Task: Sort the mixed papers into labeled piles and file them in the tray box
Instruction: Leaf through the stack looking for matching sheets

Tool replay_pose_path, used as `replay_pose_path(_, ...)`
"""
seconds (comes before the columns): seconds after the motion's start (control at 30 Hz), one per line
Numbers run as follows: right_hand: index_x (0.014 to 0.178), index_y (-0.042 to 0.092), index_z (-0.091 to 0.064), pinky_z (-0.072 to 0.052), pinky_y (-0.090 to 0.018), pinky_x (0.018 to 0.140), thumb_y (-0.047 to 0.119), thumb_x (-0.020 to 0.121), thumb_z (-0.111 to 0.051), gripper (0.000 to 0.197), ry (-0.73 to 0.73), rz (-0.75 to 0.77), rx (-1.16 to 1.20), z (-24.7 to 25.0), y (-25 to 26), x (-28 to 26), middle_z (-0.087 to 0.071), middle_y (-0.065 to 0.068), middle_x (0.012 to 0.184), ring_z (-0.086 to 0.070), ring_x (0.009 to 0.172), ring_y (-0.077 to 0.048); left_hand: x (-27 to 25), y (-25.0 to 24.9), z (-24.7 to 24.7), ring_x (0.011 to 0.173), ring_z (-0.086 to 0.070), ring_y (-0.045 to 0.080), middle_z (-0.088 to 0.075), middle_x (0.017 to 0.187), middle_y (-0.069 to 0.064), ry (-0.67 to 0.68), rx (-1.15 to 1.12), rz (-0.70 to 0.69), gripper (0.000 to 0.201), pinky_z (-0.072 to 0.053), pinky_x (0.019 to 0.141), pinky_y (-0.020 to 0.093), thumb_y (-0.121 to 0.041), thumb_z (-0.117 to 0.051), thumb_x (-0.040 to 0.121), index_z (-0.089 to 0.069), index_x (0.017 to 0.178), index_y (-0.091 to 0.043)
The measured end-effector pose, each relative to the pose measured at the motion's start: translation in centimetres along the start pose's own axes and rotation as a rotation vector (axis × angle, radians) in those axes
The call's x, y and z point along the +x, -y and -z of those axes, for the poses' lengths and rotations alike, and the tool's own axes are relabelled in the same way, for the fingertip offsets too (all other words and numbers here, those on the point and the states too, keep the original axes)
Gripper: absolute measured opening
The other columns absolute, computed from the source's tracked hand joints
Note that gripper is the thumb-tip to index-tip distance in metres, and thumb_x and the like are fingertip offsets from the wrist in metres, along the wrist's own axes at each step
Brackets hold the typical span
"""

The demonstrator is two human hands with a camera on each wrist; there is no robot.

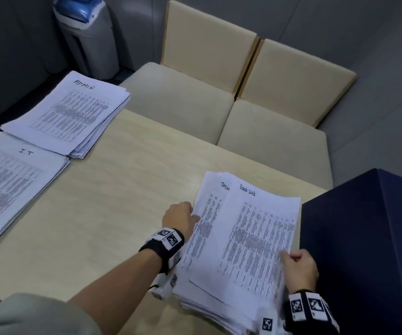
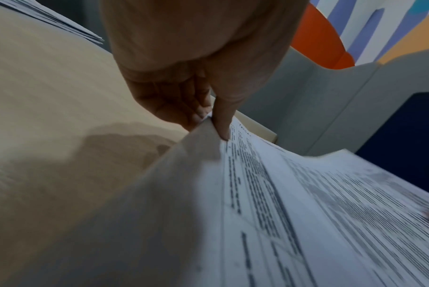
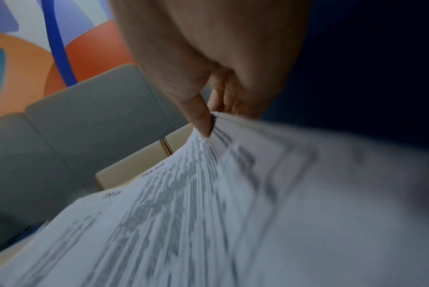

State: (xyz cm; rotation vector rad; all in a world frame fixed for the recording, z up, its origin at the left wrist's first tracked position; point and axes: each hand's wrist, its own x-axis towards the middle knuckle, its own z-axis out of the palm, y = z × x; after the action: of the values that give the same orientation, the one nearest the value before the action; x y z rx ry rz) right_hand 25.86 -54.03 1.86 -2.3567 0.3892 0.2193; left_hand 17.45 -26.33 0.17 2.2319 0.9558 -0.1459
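Note:
A stack of printed sheets headed "Task List" [image 1: 243, 238] lies at the near right of the wooden table [image 1: 122, 201]. My left hand [image 1: 180, 218] pinches its left edge, thumb on top and fingers beneath, as the left wrist view shows on the paper [image 2: 270, 194]. My right hand [image 1: 299, 267] pinches the stack's right edge near the lower corner, and the right wrist view shows the thumb pressed onto the sheets [image 3: 184, 213]. The dark blue tray box [image 1: 369, 250] stands just right of the stack. Piles labeled "ADMIN" [image 1: 69, 112] and "IT" [image 1: 11, 182] lie at the far left.
Two beige padded chairs [image 1: 219, 93] stand behind the table's far edge. A grey appliance with a blue top [image 1: 86, 35] sits on the floor at the back left. Bare tabletop stretches between the left piles and the held stack.

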Motion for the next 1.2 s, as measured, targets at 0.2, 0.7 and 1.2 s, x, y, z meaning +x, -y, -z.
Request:
replay_pose_path(0.2, 0.108, 0.013, -0.057, -0.051, -0.038, 0.081, -0.023, 0.074, -0.056, 0.05, 0.285, -0.065, 0.315, 0.6, 0.3, -0.8, -0.068, -0.007, 0.096, -0.064, 0.09, -0.025, 1.2, 0.5, 2.2, 0.049, -0.039, 0.019, -0.036, 0.052, -0.003, 0.108, 0.225, -0.114, 0.044, -0.035, 0.05, 0.023, -0.03, -0.059, 0.089, -0.035, 0.054, -0.017)
replay_pose_path(0.7, 0.113, 0.018, -0.064, -0.05, -0.041, 0.095, 0.02, 0.082, -0.077, 0.034, 0.619, -0.044, 0.311, -1.1, 2.8, -6.3, -0.073, -0.002, 0.11, -0.069, 0.102, -0.02, -1.0, 1.0, 6.4, 0.072, -0.059, 0.028, -0.058, 0.073, 0.009, 0.351, 0.589, -0.377, 0.038, -0.048, 0.066, 0.033, -0.023, -0.036, 0.101, -0.047, 0.067, -0.01)
replay_pose_path(1.2, 0.087, -0.006, -0.06, -0.05, -0.046, 0.075, -0.007, 0.071, -0.05, 0.02, 0.452, -0.317, 0.779, 0.1, 1.5, -6.5, -0.065, -0.025, 0.086, -0.068, 0.072, -0.035, -1.4, 2.8, 6.3, 0.058, -0.045, 0.019, -0.048, 0.059, -0.006, 0.167, -0.081, -0.734, 0.016, -0.037, 0.058, 0.032, -0.018, -0.046, 0.102, -0.046, 0.086, -0.02)
